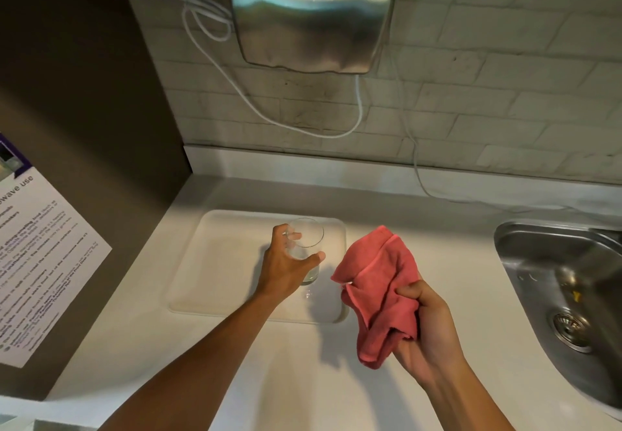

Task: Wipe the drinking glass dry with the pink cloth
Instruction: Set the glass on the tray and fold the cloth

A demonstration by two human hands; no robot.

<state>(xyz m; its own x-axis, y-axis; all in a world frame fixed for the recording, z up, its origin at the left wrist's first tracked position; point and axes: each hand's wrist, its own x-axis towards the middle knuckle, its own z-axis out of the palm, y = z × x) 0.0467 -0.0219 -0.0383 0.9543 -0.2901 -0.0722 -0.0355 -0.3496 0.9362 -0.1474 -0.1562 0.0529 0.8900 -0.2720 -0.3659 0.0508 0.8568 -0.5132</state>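
A clear drinking glass (307, 240) stands upright on a white tray (215, 262) on the counter. My left hand (286, 262) wraps around the glass from the left, thumb at its front and fingers at its back. The pink cloth (380, 292) hangs bunched to the right of the glass, apart from it, over the tray's right edge. My right hand (424, 326) grips the cloth's lower part with closed fingers.
A steel sink (565, 292) with a drain is set into the counter at the right. A metal hand dryer (309, 16) with white cables hangs on the tiled wall. A printed notice (37, 255) is stuck to the dark panel at the left.
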